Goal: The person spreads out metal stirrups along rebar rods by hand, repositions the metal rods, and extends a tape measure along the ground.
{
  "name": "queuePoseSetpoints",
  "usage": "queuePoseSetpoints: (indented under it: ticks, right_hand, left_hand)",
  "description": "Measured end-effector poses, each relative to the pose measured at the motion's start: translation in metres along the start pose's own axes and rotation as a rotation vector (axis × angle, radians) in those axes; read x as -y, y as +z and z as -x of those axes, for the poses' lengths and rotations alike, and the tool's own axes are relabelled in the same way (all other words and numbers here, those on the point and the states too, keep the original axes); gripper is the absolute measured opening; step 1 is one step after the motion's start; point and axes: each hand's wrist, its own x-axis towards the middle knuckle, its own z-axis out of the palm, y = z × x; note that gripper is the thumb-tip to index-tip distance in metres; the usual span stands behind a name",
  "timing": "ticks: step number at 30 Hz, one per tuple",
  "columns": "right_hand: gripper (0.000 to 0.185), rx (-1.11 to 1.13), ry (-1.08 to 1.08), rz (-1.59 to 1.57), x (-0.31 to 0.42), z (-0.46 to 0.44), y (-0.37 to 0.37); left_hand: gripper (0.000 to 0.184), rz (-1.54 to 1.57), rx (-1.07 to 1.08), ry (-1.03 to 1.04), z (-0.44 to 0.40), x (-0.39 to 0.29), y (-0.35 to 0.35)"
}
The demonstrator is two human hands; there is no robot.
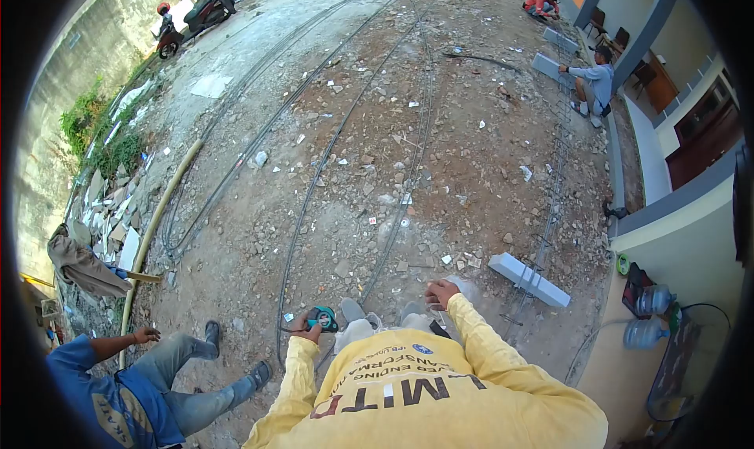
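My left hand [306, 328] is closed around a teal and black tape measure [323, 318], low in the view, beside the end of a long dark rod [289, 280]. On the other side, my right hand [442, 293] hangs over the rubble ground with its fingers bent; whether anything thin is between them is too small to tell. Both my sleeves are yellow. To the right of my right hand, a pale grey block [528, 279] lies on the ground across a strip of wire framework [542, 249].
A co-worker in blue [118, 394] sits close at lower left. Two people [593, 80] [542, 5] crouch at upper right near more blocks [552, 68]. Long rods and a bamboo pole [161, 213] cross the ground. Water bottles [646, 334] stand at right by the wall.
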Motion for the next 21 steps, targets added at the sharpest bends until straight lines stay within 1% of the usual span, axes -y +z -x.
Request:
queuePoseSetpoints:
  ticks: [2,4,7,8,10,11,13,15,17,18,20,21]
  right_hand:
    - [0.031,0.114,0.007,0.062,0.002,0.005,0.037]
    - [0.043,0.256,0.020,0.022,0.017,0.018,0.071]
    - [0.056,0.502,0.179,-0.214,0.051,0.043,0.103]
    - [0.062,0.517,0.189,-0.236,0.055,0.042,0.109]
    - [0.059,0.607,0.146,-0.373,0.060,0.042,0.113]
    - [0.057,0.651,0.127,-0.440,0.062,0.043,0.115]
    - [0.046,0.675,0.091,-0.536,0.057,0.041,0.121]
    - [0.038,0.688,0.081,-0.617,0.047,0.030,0.124]
    - [0.034,0.590,0.008,-0.609,0.046,0.032,0.126]
    - [0.033,0.541,-0.028,-0.606,0.047,0.032,0.127]
    - [0.034,0.571,-0.033,-0.596,0.053,0.033,0.120]
    - [0.035,0.585,-0.034,-0.594,0.056,0.035,0.115]
  left_hand:
    - [0.054,0.107,0.059,0.062,-0.009,-0.060,0.021]
    - [0.053,0.080,0.173,0.138,-0.023,-0.089,0.039]
    - [0.054,-0.080,0.223,0.393,-0.021,-0.136,0.068]
    - [0.053,-0.132,0.274,0.503,-0.018,-0.155,0.072]
    - [0.053,-0.235,0.376,0.714,-0.013,-0.187,0.077]
    - [0.054,-0.316,0.383,0.784,-0.014,-0.192,0.080]
    - [0.055,-0.478,0.393,0.920,-0.015,-0.197,0.082]
    - [0.057,-0.464,0.445,0.959,-0.023,-0.189,0.083]
    - [0.058,-0.485,0.491,0.979,-0.023,-0.197,0.078]
    - [0.059,-0.381,0.493,0.913,-0.019,-0.201,0.075]
    - [0.061,-0.174,0.498,0.779,-0.003,-0.225,0.066]
    - [0.061,-0.031,0.497,0.629,-0.004,-0.223,0.066]
